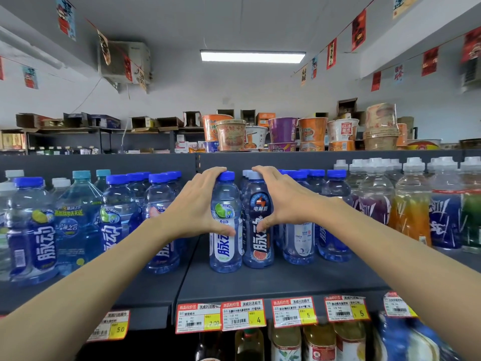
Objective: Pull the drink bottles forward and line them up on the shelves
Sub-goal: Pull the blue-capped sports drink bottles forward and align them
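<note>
Left hand [197, 201] is gripping the white-label bottle [226, 252], right hand [283, 199] the dark-label bottle [260, 254] — fingers [212, 172] hooking over caps, likely to drag both toward the shelf [273, 285] front edge.

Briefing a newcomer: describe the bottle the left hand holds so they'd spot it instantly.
On the dark shelf, above the price tag marked 4, two blue-capped bottles stand foremost. Take the white-labelled bottle with a lime picture; its neighbour wears a dark label.
</note>
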A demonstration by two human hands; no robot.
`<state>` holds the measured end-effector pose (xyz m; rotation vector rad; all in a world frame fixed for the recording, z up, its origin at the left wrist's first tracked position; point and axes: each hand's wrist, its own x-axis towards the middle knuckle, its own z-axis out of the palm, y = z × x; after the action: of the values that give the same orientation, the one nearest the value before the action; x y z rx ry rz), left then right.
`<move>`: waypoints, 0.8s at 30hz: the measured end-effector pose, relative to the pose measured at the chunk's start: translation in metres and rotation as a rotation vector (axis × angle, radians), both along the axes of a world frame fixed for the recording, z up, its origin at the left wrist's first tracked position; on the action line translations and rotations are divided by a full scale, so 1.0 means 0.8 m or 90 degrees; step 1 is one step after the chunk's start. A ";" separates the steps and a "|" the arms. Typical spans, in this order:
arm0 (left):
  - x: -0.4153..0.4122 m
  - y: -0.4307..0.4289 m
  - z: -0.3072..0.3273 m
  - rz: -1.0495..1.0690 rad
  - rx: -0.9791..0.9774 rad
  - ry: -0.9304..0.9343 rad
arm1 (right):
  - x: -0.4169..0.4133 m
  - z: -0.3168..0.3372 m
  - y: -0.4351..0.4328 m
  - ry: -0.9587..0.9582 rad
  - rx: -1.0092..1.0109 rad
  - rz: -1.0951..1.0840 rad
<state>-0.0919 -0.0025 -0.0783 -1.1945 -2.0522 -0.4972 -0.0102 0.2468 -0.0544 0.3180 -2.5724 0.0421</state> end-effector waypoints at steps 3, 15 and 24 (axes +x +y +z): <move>0.000 0.006 0.000 0.019 -0.002 0.003 | -0.003 -0.002 -0.002 0.014 0.010 -0.021; 0.022 0.011 0.002 0.128 -0.010 0.080 | 0.032 0.008 0.016 0.078 0.100 -0.045; 0.089 0.135 0.037 0.035 -0.069 0.191 | 0.078 0.021 0.124 0.174 0.158 -0.106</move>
<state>-0.0209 0.1052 -0.0487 -1.1923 -1.8661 -0.1697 0.0518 0.3462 -0.0375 0.1852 -2.3222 -0.3595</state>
